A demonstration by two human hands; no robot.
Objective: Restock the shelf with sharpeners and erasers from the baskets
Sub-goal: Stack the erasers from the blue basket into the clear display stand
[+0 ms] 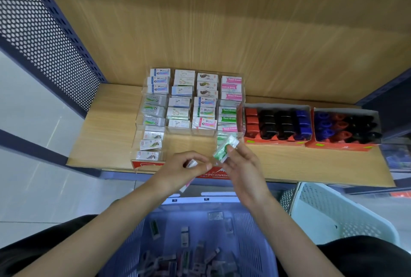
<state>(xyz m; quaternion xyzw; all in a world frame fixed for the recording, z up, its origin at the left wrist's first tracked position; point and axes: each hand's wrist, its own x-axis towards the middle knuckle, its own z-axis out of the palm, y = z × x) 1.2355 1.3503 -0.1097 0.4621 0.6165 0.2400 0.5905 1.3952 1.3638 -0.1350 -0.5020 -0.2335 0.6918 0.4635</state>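
Note:
My right hand [241, 166] pinches a green-and-white eraser [223, 151] just in front of the rightmost column of the clear tiered eraser display [151, 121] on the wooden shelf [106, 134]. My left hand [182, 168] is curled around a small pink-and-white eraser [191, 163] near the display's front edge. Below my arms stands a blue basket [178, 205] with several loose erasers [184, 254] in its bottom. Two red boxes of sharpeners [275, 124] [345, 128] sit to the right of the display.
A white perforated basket [333, 205] stands at the lower right beside the blue one. A perforated metal side panel [44, 32] bounds the shelf on the left, a dark upright on the right. The shelf's back wall is wood.

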